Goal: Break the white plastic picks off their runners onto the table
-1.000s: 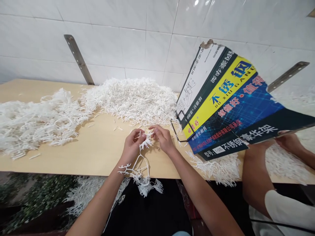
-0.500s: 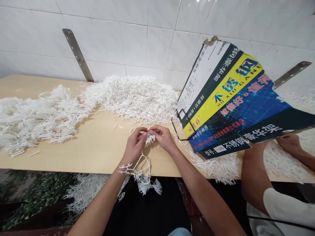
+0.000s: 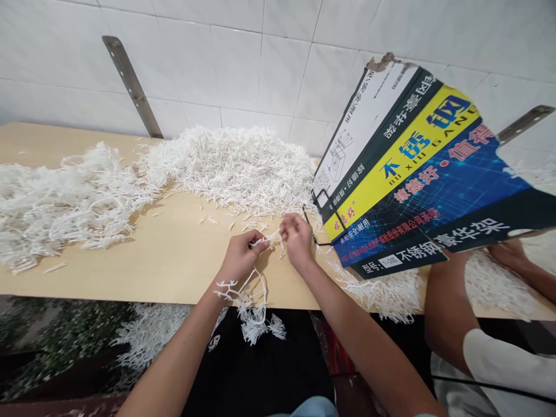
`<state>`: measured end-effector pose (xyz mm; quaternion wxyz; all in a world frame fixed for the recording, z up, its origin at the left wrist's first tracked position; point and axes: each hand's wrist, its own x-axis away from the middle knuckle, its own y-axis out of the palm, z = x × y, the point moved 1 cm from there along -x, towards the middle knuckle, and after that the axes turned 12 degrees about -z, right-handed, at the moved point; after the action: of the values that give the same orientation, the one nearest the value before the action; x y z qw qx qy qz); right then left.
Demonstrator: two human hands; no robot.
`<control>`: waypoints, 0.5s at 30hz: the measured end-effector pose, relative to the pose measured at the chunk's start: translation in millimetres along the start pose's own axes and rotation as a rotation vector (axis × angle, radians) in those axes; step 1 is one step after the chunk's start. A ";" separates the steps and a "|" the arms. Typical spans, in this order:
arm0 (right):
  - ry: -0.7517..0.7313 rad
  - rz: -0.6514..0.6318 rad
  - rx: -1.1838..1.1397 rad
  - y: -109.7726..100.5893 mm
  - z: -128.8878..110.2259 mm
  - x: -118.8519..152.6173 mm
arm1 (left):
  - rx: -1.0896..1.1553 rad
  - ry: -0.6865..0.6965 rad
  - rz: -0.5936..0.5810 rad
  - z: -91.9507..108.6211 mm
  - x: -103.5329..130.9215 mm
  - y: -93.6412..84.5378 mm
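Tabletop [image 3: 186, 258] carries everything; cardboard panel [image 3: 403, 179] leans up on the right, probably as a divider from the co-worker's arm [image 3: 447, 313], with the white pile [image 3: 234, 168] at the back, leaving working room in front. Left hand [image 3: 241, 255] pinches the white branched piece [image 3: 254, 327] between thumb and fingers, so its lower clusters hang free past the near edge. Right hand [image 3: 297, 240] is curled beside the pinched end, can't tell if gripping.

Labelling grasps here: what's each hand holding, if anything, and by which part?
Left hand pinches a white branched piece by its upper end. Right hand is close beside that end; whether it grips anything can't be told.
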<state>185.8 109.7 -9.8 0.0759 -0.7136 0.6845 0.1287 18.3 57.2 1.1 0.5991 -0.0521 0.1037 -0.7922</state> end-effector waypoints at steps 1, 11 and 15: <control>-0.023 0.083 -0.036 -3.3 0.7 -2.6 | -0.006 -0.009 0.000 -0.2 1.9 -0.6; -0.171 -0.405 0.458 4.0 -27.3 3.3 | -0.031 0.052 0.123 4.7 3.8 -1.9; -0.169 -0.509 0.544 8.0 -25.1 7.6 | -0.069 0.088 0.149 2.0 2.5 -2.6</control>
<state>180.1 94.9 12.6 0.3480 -0.8013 0.4860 -0.0223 15.6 55.3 3.6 0.6492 -0.0297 0.1607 -0.7428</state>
